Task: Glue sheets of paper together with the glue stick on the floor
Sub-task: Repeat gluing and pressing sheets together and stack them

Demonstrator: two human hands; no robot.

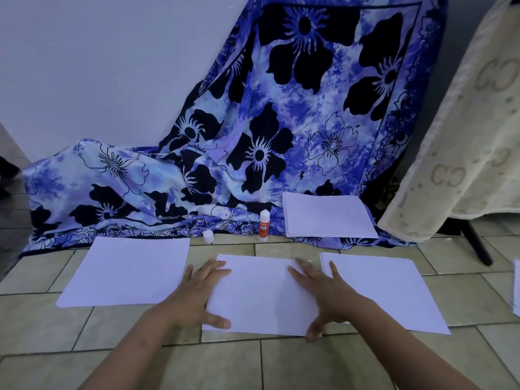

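The person sits low over the tiled floor (84, 361) and has both hands on the middle sheet (261, 296). The left hand (201, 294) lies on the left edge of this sheet and the right hand (323, 294) on its right edge. Both are spread flat, with fingers straight and apart, and they hold nothing. Each thumb reaches toward the near edge of the paper.

I judge that this is the pressing step: one sheet is laid over another and the hands smooth it so the glue can take. I cannot see any glue, and I cannot tell how many sheets are under the palms.

The glue stick (264, 225) stands upright at the hem of the blue flowered cloth (253, 136), well apart from both hands. A small white cap (208, 237), probably its own, stands on the floor to the left of it.

One sheet (126, 273) lies on the left of the middle sheet, a thin pile (380, 288) lies on the right, just beside the right hand, and another pile (327, 215) rests farther back on the cloth.

For the next move, one hand must probably leave the paper and reach forward to the stick, while the other keeps the sheet from sliding on the smooth tiles. A fresh sheet then has to meet the edges exactly.
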